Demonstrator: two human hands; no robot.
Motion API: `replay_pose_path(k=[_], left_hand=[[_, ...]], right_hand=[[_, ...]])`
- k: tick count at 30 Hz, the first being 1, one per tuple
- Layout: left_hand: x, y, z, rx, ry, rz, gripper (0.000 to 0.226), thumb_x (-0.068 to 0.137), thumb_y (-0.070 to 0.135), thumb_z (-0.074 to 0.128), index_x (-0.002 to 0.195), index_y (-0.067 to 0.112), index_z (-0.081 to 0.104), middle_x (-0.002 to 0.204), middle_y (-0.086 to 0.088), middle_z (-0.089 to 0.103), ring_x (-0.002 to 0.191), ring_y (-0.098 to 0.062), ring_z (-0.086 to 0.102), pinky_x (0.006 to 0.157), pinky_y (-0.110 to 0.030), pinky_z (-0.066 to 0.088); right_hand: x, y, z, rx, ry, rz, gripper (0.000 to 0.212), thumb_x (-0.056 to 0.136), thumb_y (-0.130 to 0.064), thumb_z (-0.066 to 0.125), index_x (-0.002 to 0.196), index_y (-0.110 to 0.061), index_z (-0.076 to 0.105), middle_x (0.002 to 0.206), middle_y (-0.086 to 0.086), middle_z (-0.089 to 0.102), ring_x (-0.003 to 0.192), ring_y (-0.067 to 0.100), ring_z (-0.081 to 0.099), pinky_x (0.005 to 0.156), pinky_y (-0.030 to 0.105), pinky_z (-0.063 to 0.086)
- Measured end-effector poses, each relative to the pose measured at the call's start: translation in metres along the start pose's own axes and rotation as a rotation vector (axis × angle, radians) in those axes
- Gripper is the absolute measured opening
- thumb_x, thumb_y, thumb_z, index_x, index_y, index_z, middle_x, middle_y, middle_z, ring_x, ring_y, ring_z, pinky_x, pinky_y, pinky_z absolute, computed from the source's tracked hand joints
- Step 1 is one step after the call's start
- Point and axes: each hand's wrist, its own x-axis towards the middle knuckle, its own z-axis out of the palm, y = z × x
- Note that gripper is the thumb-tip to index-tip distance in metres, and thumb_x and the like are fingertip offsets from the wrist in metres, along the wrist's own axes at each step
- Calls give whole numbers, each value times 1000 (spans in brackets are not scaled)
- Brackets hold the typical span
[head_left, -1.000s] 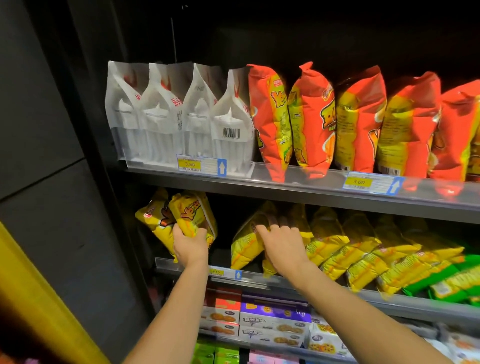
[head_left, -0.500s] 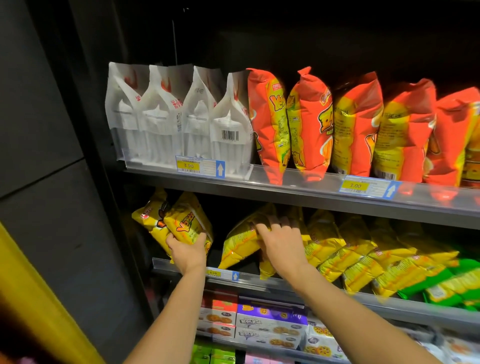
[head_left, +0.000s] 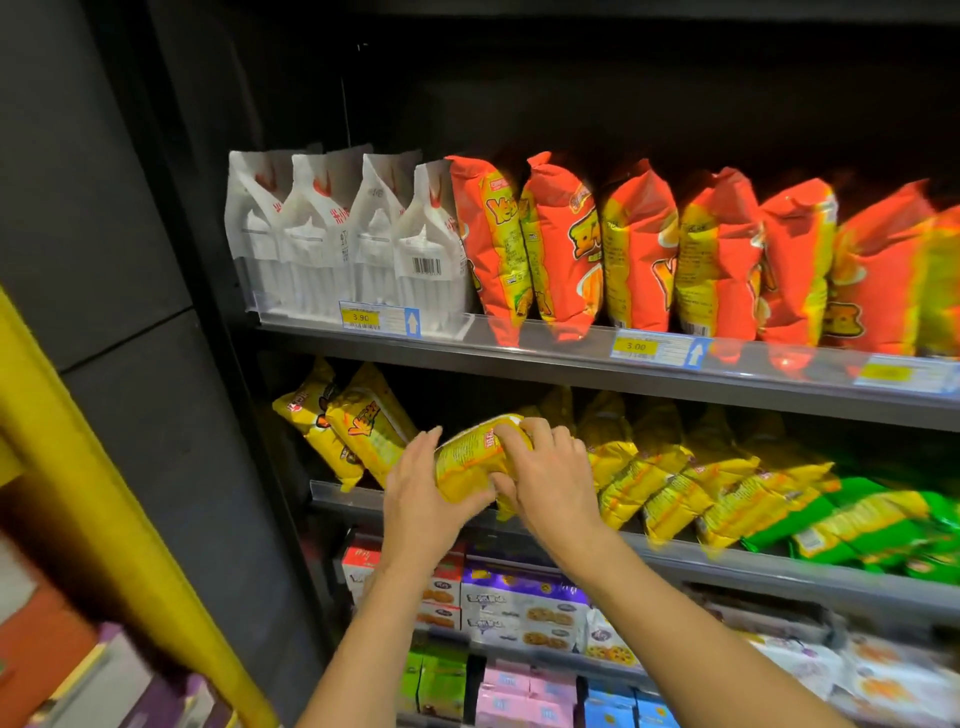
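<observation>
at the left end of the middle shelf (head_left: 327, 492) two yellow packs (head_left: 358, 426) lean upright, with a gap between them and your hands. by the look of it, you're setting the yellow snack bag (head_left: 470, 462) into that gap. stand it on its bottom edge, face out, and ease it against those two without crushing it. your left hand (head_left: 415, 501) cups the bag's lower left side, fingers curled round it. your right hand (head_left: 553, 475) grips its upper end, fingertips bent over the top. the bag lies tilted between both hands, just above the shelf's front lip, left of the leaning row of yellow bags (head_left: 670, 483).
</observation>
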Motion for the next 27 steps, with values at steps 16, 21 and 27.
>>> replay_pose_path(k=[16,21,27], left_hand=[[-111,90,-11,-119,-115,-33,62,82,60,80,132,51,45,110,20,66,97,-6,68,80,-36,60],[-127,115,-13,-326,-248,-119,38,89,56,77,121,43,60,107,16,75,92,-3,75,87,-42,64],[-145,149,-15,-445,-441,-156,42,90,58,73,127,42,62,110,15,78,94,-5,77,80,-31,63]], right_hand=[[-104,55,-114,1086,29,488,70,96,-51,70,155,-28,41,146,-9,54,131,8,53,106,35,51],[-135,60,-104,1348,-147,688,68,97,-59,59,154,-24,47,153,-4,53,131,8,53,98,23,49],[-164,60,-100,1719,-180,778,70,78,-84,65,134,-42,63,126,-7,76,117,18,73,103,54,57]])
